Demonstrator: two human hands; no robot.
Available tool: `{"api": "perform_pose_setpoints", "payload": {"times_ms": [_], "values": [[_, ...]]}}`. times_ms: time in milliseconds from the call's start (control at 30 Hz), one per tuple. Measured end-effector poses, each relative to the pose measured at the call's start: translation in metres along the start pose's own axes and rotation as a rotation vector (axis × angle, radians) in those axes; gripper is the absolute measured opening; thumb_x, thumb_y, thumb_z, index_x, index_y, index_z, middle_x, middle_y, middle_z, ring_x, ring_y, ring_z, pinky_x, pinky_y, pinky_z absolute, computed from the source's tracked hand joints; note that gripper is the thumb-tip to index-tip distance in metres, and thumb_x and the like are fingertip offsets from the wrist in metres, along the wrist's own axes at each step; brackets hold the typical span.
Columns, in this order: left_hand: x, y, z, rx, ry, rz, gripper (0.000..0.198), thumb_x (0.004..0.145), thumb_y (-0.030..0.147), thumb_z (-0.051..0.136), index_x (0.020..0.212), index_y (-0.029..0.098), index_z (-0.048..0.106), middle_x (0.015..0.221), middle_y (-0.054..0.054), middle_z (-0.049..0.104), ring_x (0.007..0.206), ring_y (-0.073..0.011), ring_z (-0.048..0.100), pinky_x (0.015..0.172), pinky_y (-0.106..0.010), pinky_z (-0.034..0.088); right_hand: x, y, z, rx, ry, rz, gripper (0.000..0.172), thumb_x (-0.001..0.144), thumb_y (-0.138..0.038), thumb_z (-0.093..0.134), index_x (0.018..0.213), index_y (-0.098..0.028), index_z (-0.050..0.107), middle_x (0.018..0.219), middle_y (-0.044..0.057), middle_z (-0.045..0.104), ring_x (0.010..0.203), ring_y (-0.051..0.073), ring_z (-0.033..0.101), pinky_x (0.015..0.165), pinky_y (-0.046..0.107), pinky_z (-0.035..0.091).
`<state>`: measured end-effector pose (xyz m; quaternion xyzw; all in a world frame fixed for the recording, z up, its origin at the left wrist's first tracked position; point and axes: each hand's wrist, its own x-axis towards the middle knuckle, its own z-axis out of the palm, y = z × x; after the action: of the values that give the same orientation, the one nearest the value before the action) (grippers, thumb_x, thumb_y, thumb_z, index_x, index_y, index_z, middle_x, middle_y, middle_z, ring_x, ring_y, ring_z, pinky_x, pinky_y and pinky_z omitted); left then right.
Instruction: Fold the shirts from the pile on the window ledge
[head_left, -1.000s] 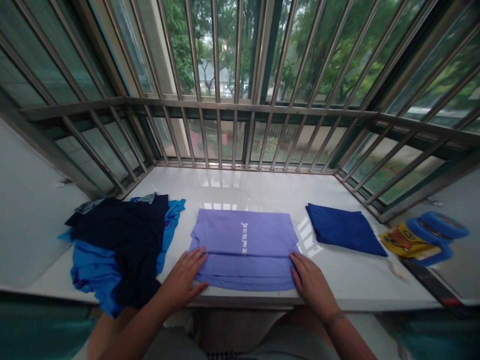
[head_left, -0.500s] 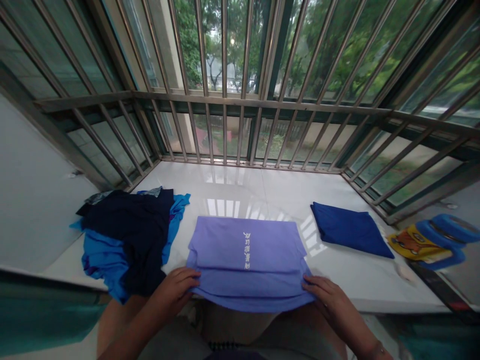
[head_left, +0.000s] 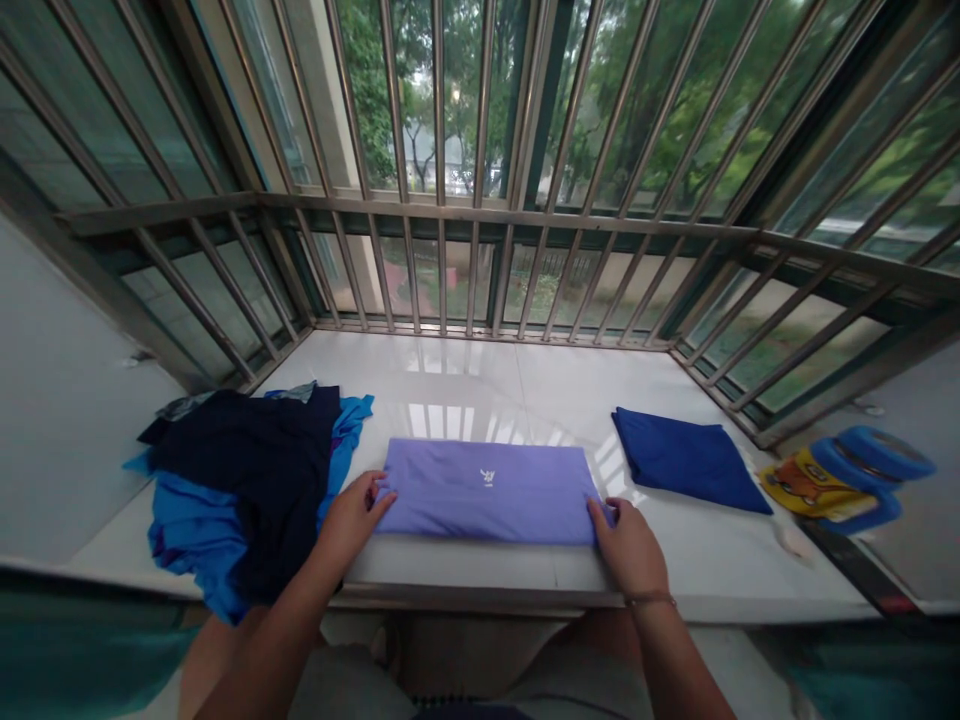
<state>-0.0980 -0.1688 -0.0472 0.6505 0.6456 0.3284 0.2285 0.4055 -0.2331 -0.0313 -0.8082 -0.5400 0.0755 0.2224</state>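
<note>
A purple T-shirt [head_left: 487, 505] lies folded into a wide flat band on the white ledge, part of its white lettering showing on top. My left hand [head_left: 358, 515] pinches its left end between thumb and fingers. At the opposite end, my right hand [head_left: 628, 540] grips the fabric edge the same way, thumb on top. A folded dark blue garment [head_left: 690, 460] rests to the right of the T-shirt. Left of my left hand lies a loose heap of black and bright blue clothes [head_left: 247, 470].
A blue and yellow container [head_left: 847, 475] stands at the far right of the white ledge [head_left: 480, 370], with a dark flat object [head_left: 862, 570] near it. Metal window bars [head_left: 495, 215] enclose the back and sides. Teal curtains [head_left: 82, 640] hang at the lower left and right.
The near part of the purple T-shirt has been folded away from me over the lettering, making a narrower band. Both hands have moved forward with its edge.
</note>
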Motion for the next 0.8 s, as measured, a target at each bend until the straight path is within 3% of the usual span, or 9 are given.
{"api": "perform_pose_setpoints", "payload": {"times_ms": [100, 267, 400, 533, 667, 800], "values": [[-0.004, -0.005, 0.003, -0.03, 0.114, 0.028, 0.048, 0.082, 0.059, 0.073, 0.115, 0.025, 0.07, 0.087, 0.002, 0.063, 0.069, -0.0191, 0.063, 0.071, -0.033, 0.054, -0.011, -0.009, 0.013, -0.134, 0.052, -0.048, 0.055, 0.104, -0.064, 0.047, 0.118, -0.018, 0.073, 0.111, 0.023, 0.077, 0.103, 0.035, 0.077, 0.093, 0.045, 0.058], [-0.006, -0.003, -0.003, -0.008, 0.163, 0.065, 0.044, 0.087, 0.061, 0.069, 0.114, 0.026, 0.07, 0.094, -0.002, 0.068, 0.081, -0.0225, 0.067, 0.08, -0.037, 0.059, 0.003, -0.003, 0.016, -0.162, -0.05, -0.075, 0.045, 0.105, -0.051, 0.045, 0.108, -0.018, 0.076, 0.106, 0.021, 0.08, 0.102, 0.033, 0.078, 0.093, 0.042, 0.058], [-0.021, 0.014, -0.007, 0.076, 0.045, 0.258, 0.026, 0.101, 0.049, 0.061, 0.106, 0.026, 0.073, 0.103, -0.007, 0.075, 0.098, -0.0259, 0.071, 0.095, -0.042, 0.057, 0.029, 0.023, -0.007, -0.041, -0.097, 0.059, 0.048, 0.099, -0.056, 0.049, 0.106, -0.018, 0.077, 0.105, 0.019, 0.082, 0.101, 0.033, 0.079, 0.088, 0.04, 0.059], [-0.038, 0.04, 0.003, 0.128, -0.155, 0.474, 0.021, 0.106, 0.04, 0.06, 0.106, 0.028, 0.077, 0.108, -0.008, 0.079, 0.107, -0.0266, 0.072, 0.098, -0.043, 0.054, 0.051, 0.031, -0.043, -0.029, -0.003, 0.191, 0.048, 0.091, -0.057, 0.056, 0.106, -0.016, 0.077, 0.102, 0.02, 0.082, 0.093, 0.034, 0.078, 0.08, 0.04, 0.057], [-0.045, 0.066, 0.017, 0.077, -0.205, 0.587, 0.018, 0.106, 0.034, 0.062, 0.11, 0.027, 0.077, 0.11, -0.008, 0.08, 0.105, -0.0251, 0.071, 0.097, -0.042, 0.053, 0.056, -0.01, -0.07, -0.034, 0.137, 0.15, 0.045, 0.089, -0.056, 0.062, 0.108, -0.018, 0.076, 0.1, 0.016, 0.081, 0.088, 0.032, 0.075, 0.075, 0.037, 0.052], [-0.039, 0.086, 0.025, -0.106, -0.213, 0.492, 0.019, 0.103, 0.035, 0.063, 0.1, 0.024, 0.078, 0.099, -0.008, 0.079, 0.098, -0.0237, 0.07, 0.092, -0.038, 0.053, 0.036, -0.099, -0.067, -0.001, 0.194, -0.106, 0.027, 0.096, -0.041, 0.063, 0.11, -0.02, 0.075, 0.106, 0.011, 0.08, 0.093, 0.028, 0.073, 0.081, 0.036, 0.051]]}}
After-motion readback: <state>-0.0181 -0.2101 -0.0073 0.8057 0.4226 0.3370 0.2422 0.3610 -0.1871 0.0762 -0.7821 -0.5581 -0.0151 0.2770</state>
